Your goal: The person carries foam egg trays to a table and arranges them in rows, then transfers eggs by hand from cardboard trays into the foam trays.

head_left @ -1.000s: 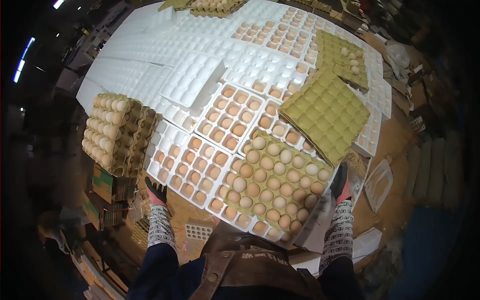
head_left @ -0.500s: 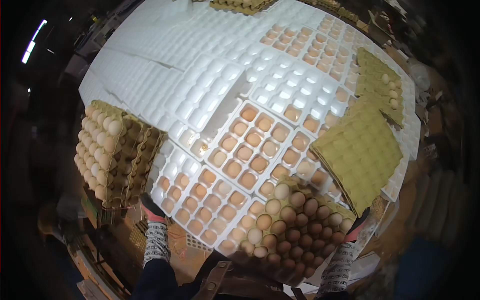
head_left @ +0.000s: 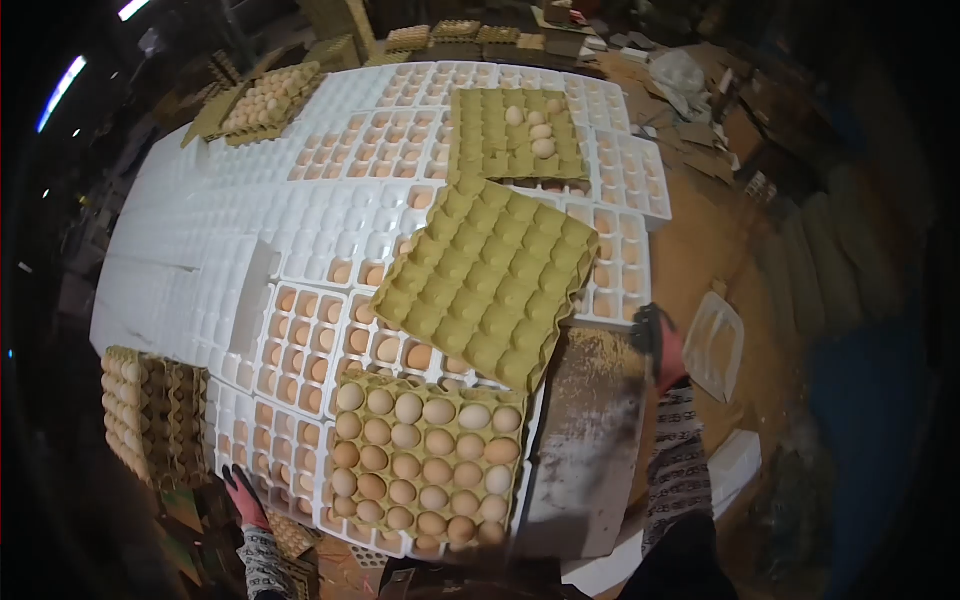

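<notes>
My left hand [head_left: 243,494], in a black and pink glove, has its fingers apart at the near left edge of a white tray of eggs [head_left: 268,450]. Nothing shows in it. To the right, my right hand [head_left: 660,345] is raised beside the corner of the white trays, over the grey board [head_left: 585,440]; its fingers are extended and it holds nothing visible. Between the hands, a green pulp tray full of eggs [head_left: 420,455] lies on the white trays. Behind it, empty green pulp trays [head_left: 490,275] are stacked at an angle.
Upright pulp trays with eggs [head_left: 150,415] stand at the left. Another green tray with several eggs [head_left: 520,135] lies farther back, and more eggs in pulp trays [head_left: 265,100] are at the far left. A clear plastic lid [head_left: 714,345] lies at the right.
The view has swung right, so the trays appear farther left. My right hand has moved away from the full egg tray's right side to beyond the grey board. My left hand stays near the white trays' edge.
</notes>
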{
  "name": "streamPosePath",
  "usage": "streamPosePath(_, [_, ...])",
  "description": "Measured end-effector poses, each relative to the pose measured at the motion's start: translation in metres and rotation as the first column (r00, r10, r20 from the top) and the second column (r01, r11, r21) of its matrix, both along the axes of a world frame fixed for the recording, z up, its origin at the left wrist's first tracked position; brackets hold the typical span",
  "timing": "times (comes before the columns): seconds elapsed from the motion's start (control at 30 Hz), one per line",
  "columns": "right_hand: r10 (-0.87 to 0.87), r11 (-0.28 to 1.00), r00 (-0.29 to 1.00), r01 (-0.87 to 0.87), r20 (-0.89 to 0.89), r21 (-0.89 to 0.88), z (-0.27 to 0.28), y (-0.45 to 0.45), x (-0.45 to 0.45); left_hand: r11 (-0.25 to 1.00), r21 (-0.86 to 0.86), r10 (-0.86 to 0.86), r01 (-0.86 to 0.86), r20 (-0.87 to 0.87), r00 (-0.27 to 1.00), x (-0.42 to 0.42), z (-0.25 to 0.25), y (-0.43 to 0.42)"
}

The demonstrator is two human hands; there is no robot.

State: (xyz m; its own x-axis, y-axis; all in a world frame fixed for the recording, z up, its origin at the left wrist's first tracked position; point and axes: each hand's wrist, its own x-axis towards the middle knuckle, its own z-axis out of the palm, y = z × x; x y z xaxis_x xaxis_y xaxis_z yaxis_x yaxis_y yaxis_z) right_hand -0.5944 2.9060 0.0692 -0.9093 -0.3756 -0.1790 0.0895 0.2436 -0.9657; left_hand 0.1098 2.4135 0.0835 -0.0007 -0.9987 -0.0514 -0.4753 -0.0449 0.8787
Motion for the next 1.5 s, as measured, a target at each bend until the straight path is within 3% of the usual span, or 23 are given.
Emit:
streamPosePath(0.03, [-0.076, 0.976, 0.997, 0.078, 0.016, -0.205, -0.007, 0.013, -0.038, 0.996, 0.049, -0.069, 0.078, -0.158, 0.985, -0.053, 0.024, 0.033])
streamPosePath(0.07, [-0.075, 0.993, 0.980, 0.056, -0.183, -0.106, -0.045, 0.033, -0.093, 0.987, 0.099, -0.124, 0.123, 0.000, 0.992, -0.106, 0.054, 0.074])
streamPosePath(0.1, [-0.146, 0.952, 0.988, 0.153, 0.047, -0.264, -0.037, 0.032, -0.130, 0.972, -0.006, -0.228, 0.234, 0.193, 0.954, -0.155, 0.070, 0.102])
streamPosePath(0.2, [-0.078, 0.931, 0.989, 0.118, 0.127, -0.345, -0.042, 0.027, -0.205, 0.858, -0.017, -0.424, 0.513, 0.542, 0.726, -0.268, 0.087, 0.139])
streamPosePath(0.3, [-0.039, 0.962, 0.970, 0.100, 0.239, -0.253, -0.023, 0.001, -0.238, 0.890, 0.171, -0.449, 0.423, 0.496, 0.743, -0.303, 0.058, 0.134])
streamPosePath(0.4, [0.169, 0.985, 0.968, -0.174, -0.185, -0.013, -0.067, -0.013, -0.282, 0.898, 0.148, -0.431, 0.413, 0.476, 0.766, -0.296, 0.055, 0.135])
streamPosePath(0.5, [0.115, 0.989, 0.990, -0.122, -0.078, -0.086, -0.085, -0.019, -0.294, 0.922, 0.164, -0.384, 0.351, 0.510, 0.770, -0.304, 0.059, 0.135])
streamPosePath(0.53, [0.031, 0.971, 0.988, 0.006, 0.152, -0.239, -0.055, -0.021, -0.272, 0.925, 0.161, -0.375, 0.344, 0.533, 0.759, -0.298, 0.058, 0.137])
streamPosePath(0.7, [0.203, 0.978, 0.964, -0.208, 0.171, 0.012, -0.029, -0.014, -0.306, 0.903, 0.199, -0.426, 0.380, 0.520, 0.740, -0.312, 0.073, 0.140])
streamPosePath(0.83, [0.309, 0.950, 0.925, -0.290, 0.222, -0.114, -0.018, -0.027, -0.327, 0.899, 0.358, -0.424, 0.251, 0.576, 0.699, -0.314, 0.085, 0.136])
streamPosePath(0.87, [0.327, 0.945, 0.869, -0.289, 0.371, -0.156, -0.030, -0.029, -0.348, 0.945, 0.225, -0.325, 0.236, 0.587, 0.742, -0.325, 0.094, 0.153])
streamPosePath(0.93, [0.381, 0.915, 0.889, -0.402, 0.255, 0.037, -0.052, -0.039, -0.391, 0.937, -0.210, -0.187, 0.280, 0.377, 0.907, -0.357, 0.112, 0.191])
streamPosePath(1.0, [0.392, 0.920, 0.903, -0.386, 0.179, -0.068, -0.058, -0.056, -0.395, 0.916, -0.346, -0.168, 0.200, 0.120, 0.978, -0.392, 0.122, 0.261])
streamPosePath(1.07, [0.454, 0.889, 0.844, -0.404, 0.285, -0.218, -0.064, -0.059, -0.397, 0.932, -0.341, -0.123, 0.126, 0.030, 0.992, -0.446, 0.108, 0.364])
streamPosePath(1.13, [0.406, 0.910, 0.869, -0.413, 0.283, -0.037, -0.050, -0.055, -0.402, 0.978, -0.133, -0.113, 0.161, 0.312, 0.943, -0.476, 0.035, 0.450])
streamPosePath(1.2, [0.363, 0.912, 0.838, -0.410, 0.408, 0.030, -0.025, -0.063, -0.421, 0.986, 0.163, -0.020, 0.043, -0.141, 0.990, -0.568, -0.002, 0.493])
streamPosePath(1.23, [0.475, 0.879, 0.870, -0.477, 0.131, -0.013, -0.059, -0.063, -0.436, 0.956, 0.292, 0.152, -0.023, -0.428, 0.891, -0.606, -0.008, 0.496])
streamPosePath(1.27, [0.509, 0.861, 0.855, -0.505, 0.099, -0.063, -0.059, -0.069, -0.439, 0.905, 0.425, 0.331, -0.035, -0.648, 0.686, -0.635, -0.015, 0.495])
streamPosePath(1.3, [0.542, 0.839, 0.838, -0.533, 0.067, -0.112, -0.058, -0.075, -0.441, 0.889, 0.442, 0.350, -0.120, -0.486, 0.801, -0.635, -0.063, 0.500])
streamPosePath(1.33, [0.537, 0.843, 0.792, -0.508, 0.292, -0.176, -0.018, -0.080, -0.426, 0.910, 0.388, 0.305, -0.146, -0.388, 0.870, -0.646, -0.085, 0.495])
streamPosePath(1.37, [0.568, 0.822, 0.822, -0.569, 0.031, 0.026, -0.050, -0.077, -0.441, 0.927, 0.334, 0.269, -0.170, -0.275, 0.923, -0.657, -0.106, 0.490])
streamPosePath(1.4, [0.510, 0.860, 0.858, -0.510, 0.069, -0.017, -0.020, -0.081, -0.422, 0.920, 0.320, 0.256, -0.227, -0.052, 0.965, -0.671, -0.101, 0.486])
streamPosePath(1.5, [0.448, 0.805, 0.878, -0.313, -0.169, 0.504, -0.039, -0.080, -0.423, 0.945, 0.302, 0.176, -0.123, -0.155, 0.972, -0.667, -0.115, 0.474])
